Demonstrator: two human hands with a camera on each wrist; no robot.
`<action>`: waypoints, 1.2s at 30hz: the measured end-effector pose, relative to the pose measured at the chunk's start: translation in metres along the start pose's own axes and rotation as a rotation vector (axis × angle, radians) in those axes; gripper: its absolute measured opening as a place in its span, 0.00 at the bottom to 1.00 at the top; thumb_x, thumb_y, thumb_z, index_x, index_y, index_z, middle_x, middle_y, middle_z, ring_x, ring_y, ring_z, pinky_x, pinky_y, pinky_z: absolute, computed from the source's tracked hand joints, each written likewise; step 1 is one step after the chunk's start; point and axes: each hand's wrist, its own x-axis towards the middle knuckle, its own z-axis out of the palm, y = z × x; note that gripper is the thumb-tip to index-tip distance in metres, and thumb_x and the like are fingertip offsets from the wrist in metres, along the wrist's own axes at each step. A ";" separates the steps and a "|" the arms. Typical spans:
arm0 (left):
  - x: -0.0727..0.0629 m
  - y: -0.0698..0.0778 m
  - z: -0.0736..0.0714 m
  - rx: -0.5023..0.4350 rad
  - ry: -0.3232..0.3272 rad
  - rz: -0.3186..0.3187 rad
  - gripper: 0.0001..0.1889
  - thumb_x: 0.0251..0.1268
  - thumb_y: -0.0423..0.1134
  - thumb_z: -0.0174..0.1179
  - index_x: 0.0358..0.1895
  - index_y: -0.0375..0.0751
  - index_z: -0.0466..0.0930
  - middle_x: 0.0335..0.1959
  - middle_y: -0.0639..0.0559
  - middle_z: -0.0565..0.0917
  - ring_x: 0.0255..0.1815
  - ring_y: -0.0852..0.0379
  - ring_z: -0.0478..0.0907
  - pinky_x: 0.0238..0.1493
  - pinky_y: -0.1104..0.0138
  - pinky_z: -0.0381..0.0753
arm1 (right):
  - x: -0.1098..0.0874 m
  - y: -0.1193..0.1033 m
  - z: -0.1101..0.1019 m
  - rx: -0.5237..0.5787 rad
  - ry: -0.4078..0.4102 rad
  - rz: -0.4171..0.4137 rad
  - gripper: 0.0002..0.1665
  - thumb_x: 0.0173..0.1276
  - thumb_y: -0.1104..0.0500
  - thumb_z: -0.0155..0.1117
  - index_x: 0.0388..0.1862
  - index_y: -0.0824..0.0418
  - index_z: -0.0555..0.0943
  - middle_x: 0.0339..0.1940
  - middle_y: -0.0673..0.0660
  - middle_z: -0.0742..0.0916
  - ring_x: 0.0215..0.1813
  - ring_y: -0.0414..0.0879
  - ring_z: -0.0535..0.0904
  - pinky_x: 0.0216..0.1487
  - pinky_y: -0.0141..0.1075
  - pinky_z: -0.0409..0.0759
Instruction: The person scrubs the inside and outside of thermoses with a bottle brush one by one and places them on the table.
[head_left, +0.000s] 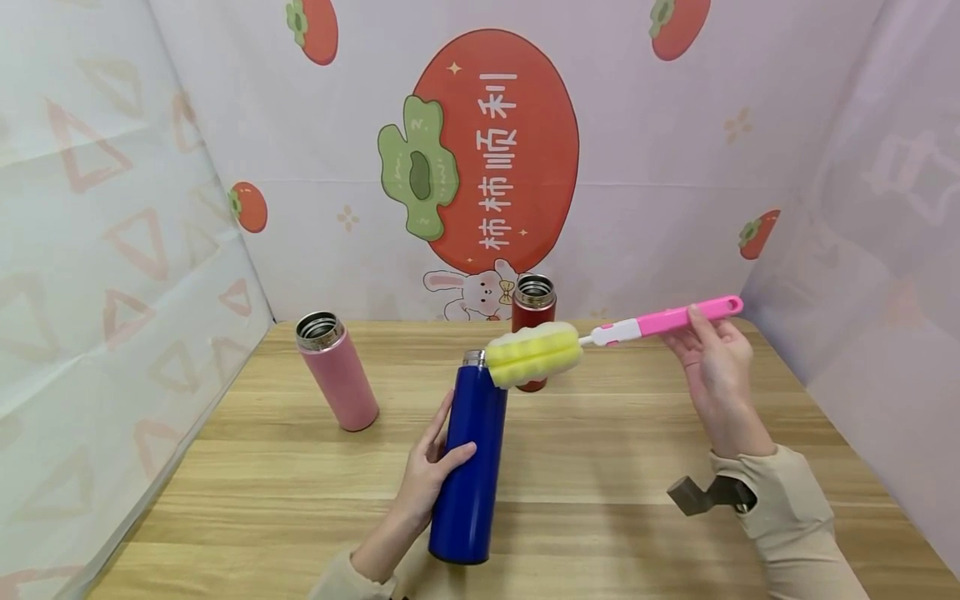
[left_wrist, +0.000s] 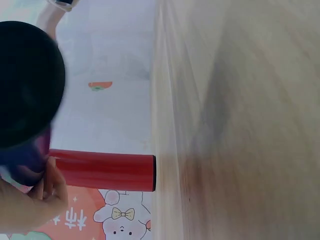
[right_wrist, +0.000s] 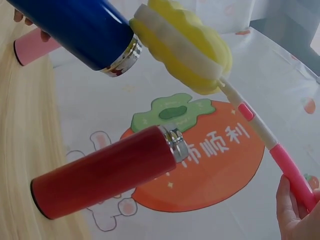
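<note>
My left hand (head_left: 426,477) grips a tall blue thermos bottle (head_left: 472,467) around its side, thumb in front. The bottle is lidless, slightly tilted, and held above the table; its dark base (left_wrist: 27,82) faces the left wrist camera. In my right hand (head_left: 716,367) is a bottle brush (head_left: 536,355) with a yellow and white sponge head, pinched by its pink handle. The brush lies nearly level, sponge pointing left, its tip right by the blue bottle's metal mouth (right_wrist: 127,57). Whether sponge and rim touch, I cannot tell.
A red thermos bottle (right_wrist: 107,170), lidless, stands upright behind the sponge. To the left stands an open pink thermos bottle (head_left: 341,379). Both are on the wooden table (head_left: 615,500), which printed cloth walls (head_left: 630,225) enclose at the back and sides.
</note>
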 end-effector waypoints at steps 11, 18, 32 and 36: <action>0.000 0.002 -0.006 -0.152 -0.169 0.045 0.34 0.66 0.31 0.44 0.70 0.57 0.41 0.65 0.35 0.53 0.59 0.50 0.63 0.53 0.58 0.67 | 0.001 0.000 0.000 -0.077 0.005 0.051 0.11 0.57 0.65 0.61 0.37 0.68 0.71 0.30 0.60 0.82 0.35 0.48 0.81 0.40 0.37 0.77; 0.001 0.006 -0.004 -0.164 -0.164 0.050 0.33 0.66 0.33 0.43 0.70 0.57 0.39 0.65 0.34 0.52 0.58 0.50 0.64 0.53 0.58 0.67 | 0.000 0.002 -0.003 -0.059 -0.052 0.095 0.07 0.58 0.67 0.59 0.34 0.69 0.71 0.29 0.61 0.83 0.34 0.48 0.82 0.41 0.37 0.77; 0.006 0.012 -0.003 -0.221 -0.110 0.016 0.33 0.67 0.34 0.42 0.69 0.60 0.37 0.65 0.36 0.52 0.58 0.48 0.64 0.54 0.54 0.66 | -0.005 0.008 -0.014 -0.164 -0.108 0.196 0.06 0.61 0.64 0.57 0.35 0.66 0.73 0.30 0.58 0.83 0.36 0.45 0.81 0.42 0.35 0.76; 0.008 0.012 -0.002 -0.235 -0.099 0.018 0.33 0.67 0.34 0.43 0.69 0.63 0.39 0.66 0.38 0.50 0.61 0.45 0.60 0.55 0.53 0.64 | -0.007 0.010 -0.017 -0.173 -0.152 0.211 0.04 0.63 0.65 0.54 0.35 0.66 0.73 0.31 0.59 0.83 0.37 0.46 0.81 0.42 0.35 0.77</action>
